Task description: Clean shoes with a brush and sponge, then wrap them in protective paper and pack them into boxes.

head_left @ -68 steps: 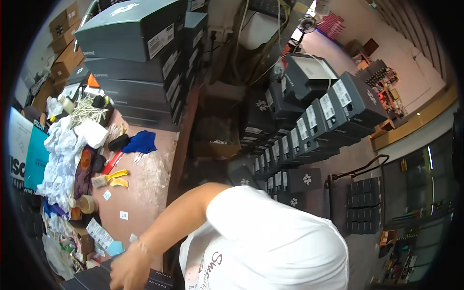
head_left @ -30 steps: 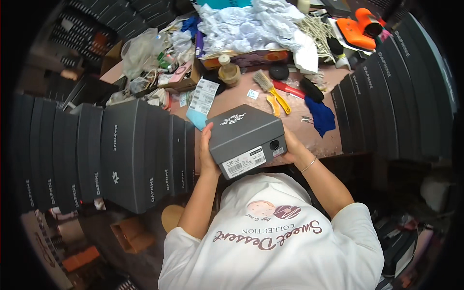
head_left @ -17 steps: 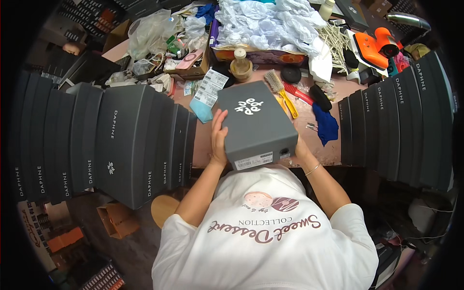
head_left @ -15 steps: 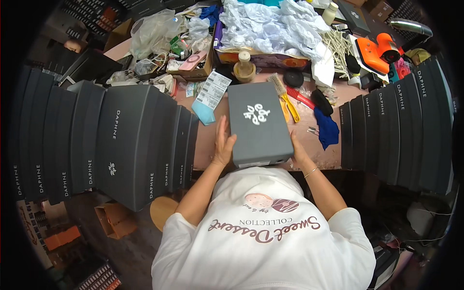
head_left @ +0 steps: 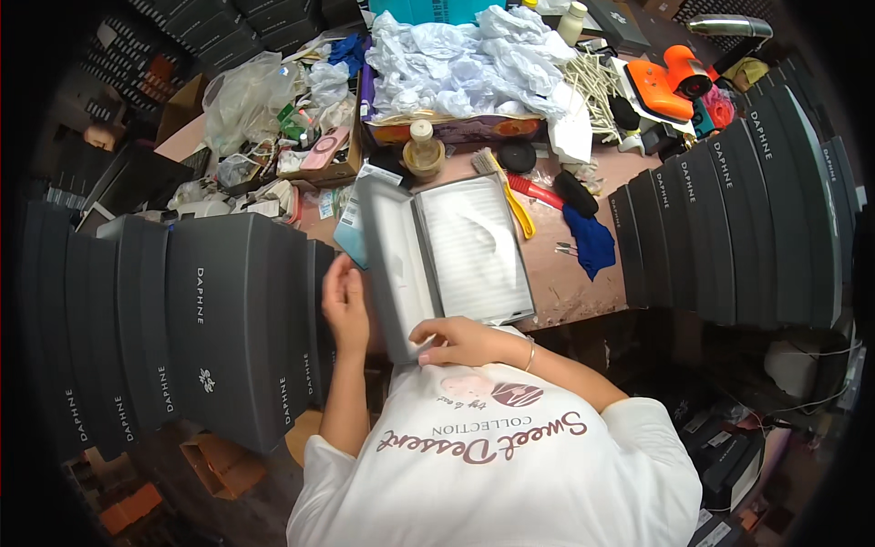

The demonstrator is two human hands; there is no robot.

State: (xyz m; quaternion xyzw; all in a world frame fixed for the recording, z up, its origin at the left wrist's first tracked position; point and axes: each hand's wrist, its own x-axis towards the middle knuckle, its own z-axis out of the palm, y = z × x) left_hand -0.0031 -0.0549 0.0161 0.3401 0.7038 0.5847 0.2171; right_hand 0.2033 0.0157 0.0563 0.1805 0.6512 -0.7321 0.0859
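Grey shoebox lid (head_left: 387,264) now off, white tissue paper (head_left: 474,248) newly exposed.
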